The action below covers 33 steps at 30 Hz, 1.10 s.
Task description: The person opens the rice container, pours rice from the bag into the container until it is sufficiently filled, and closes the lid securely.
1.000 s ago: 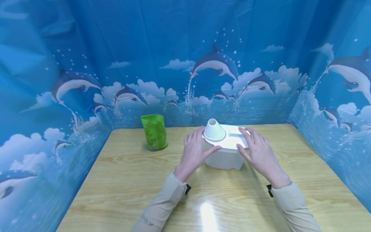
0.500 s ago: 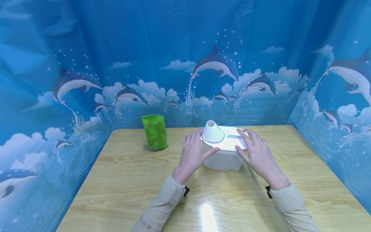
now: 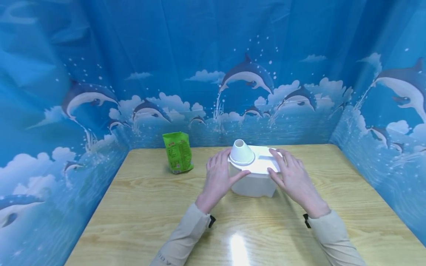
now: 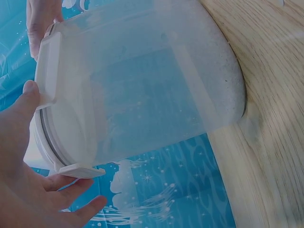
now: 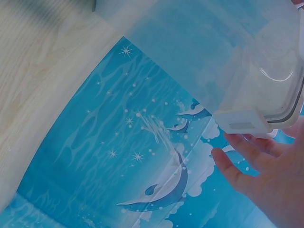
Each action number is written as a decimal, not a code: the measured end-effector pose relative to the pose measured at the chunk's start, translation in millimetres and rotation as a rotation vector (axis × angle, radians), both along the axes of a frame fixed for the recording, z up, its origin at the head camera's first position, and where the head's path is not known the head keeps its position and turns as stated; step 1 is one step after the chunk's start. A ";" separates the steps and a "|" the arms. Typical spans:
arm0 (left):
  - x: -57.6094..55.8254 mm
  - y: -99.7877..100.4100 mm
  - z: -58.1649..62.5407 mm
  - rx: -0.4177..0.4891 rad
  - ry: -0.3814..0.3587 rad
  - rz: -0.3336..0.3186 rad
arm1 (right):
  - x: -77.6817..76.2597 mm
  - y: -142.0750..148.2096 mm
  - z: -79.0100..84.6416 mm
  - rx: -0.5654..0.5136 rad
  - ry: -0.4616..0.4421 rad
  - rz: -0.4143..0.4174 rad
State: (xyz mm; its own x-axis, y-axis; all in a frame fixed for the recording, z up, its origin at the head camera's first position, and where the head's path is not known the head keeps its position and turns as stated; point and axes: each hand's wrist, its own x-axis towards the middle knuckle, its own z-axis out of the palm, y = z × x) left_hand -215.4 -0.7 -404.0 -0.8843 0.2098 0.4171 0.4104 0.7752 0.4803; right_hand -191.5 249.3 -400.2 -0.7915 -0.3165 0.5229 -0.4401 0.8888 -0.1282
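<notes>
The translucent container [image 3: 253, 186] stands upright on the tabletop [image 3: 149, 207] between left hand [image 3: 217, 175] and right hand [image 3: 293, 177], equally near, its white lid [image 3: 261, 168] stretching lengthwise from one to the other, both hands' fingers gripping the lid's edges.

My tub [image 4: 142, 95] is cloudy, smooth see-through plastic with a white plastic lid [image 3: 264, 166]. The packet [image 3: 178, 153] at far left looks like thin plastic film. Wood-grain table [image 3: 143, 221] is glossy, glare on the near side. Backdrop [image 3: 199, 37]: creased, slightly shiny sheeting. Sleeves [image 3: 186, 231]: matt cloth.
</notes>
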 end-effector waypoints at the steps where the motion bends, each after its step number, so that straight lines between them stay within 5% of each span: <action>1: 0.2 -0.6 0.2 0.003 -0.001 0.000 | -0.1 -0.6 0.0 0.001 0.000 0.000; 33: 4.9 -18.5 -4.9 0.040 0.042 0.045 | -5.5 -16.7 -1.9 -0.023 0.009 0.056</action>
State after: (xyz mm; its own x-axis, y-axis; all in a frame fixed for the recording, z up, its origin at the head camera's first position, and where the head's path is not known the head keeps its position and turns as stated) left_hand -210.5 -19.2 -408.9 -0.8741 0.1525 0.4612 0.3959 0.7739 0.4943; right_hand -197.0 232.6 -402.1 -0.7681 -0.3484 0.5372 -0.4906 0.8593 -0.1443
